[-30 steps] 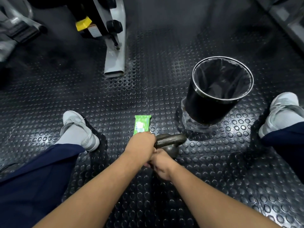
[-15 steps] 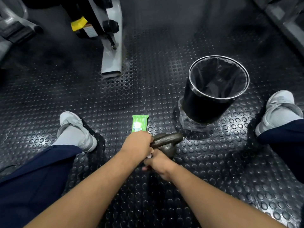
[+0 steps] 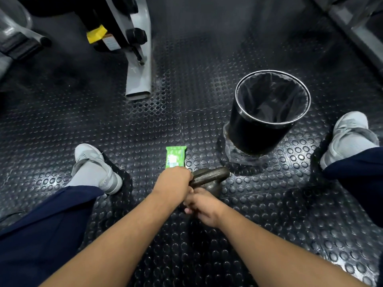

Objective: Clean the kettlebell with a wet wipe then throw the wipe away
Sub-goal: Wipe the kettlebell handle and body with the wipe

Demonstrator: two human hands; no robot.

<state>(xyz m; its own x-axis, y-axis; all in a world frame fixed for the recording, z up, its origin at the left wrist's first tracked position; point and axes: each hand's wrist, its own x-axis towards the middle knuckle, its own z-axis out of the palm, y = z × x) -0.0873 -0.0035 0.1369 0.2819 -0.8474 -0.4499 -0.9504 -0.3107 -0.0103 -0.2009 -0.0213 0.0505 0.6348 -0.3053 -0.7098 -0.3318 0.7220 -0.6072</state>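
The person is sitting on the studded rubber floor (image 3: pixel 186 255) with legs spread, and the dark kettlebell (image 3: pixel 209 178) is standing on the floor between them. The left hand (image 3: pixel 173 183) is wrapping its grip around the left end of the kettlebell's handle, fingers clamped over the bar. The right hand (image 3: pixel 204 206) is pressing in against the near side of the kettlebell, just below the handle, with its fingers curled. I cannot tell whether that grip is clamped on anything, since the other hand is covering the spot.

A green pack of wet wipes (image 3: pixel 175 157) is lying flat just beyond the kettlebell, touching the left knuckles in this view. A black bin (image 3: pixel 255 137) with a liner is standing beyond the kettlebell to its right. 2 grey shoes are resting well to either side of the kettlebell, 1 left (image 3: pixel 93 162) and 1 right (image 3: pixel 348 133). A grey machine leg (image 3: pixel 138 79) is sitting far beyond the kettlebell.
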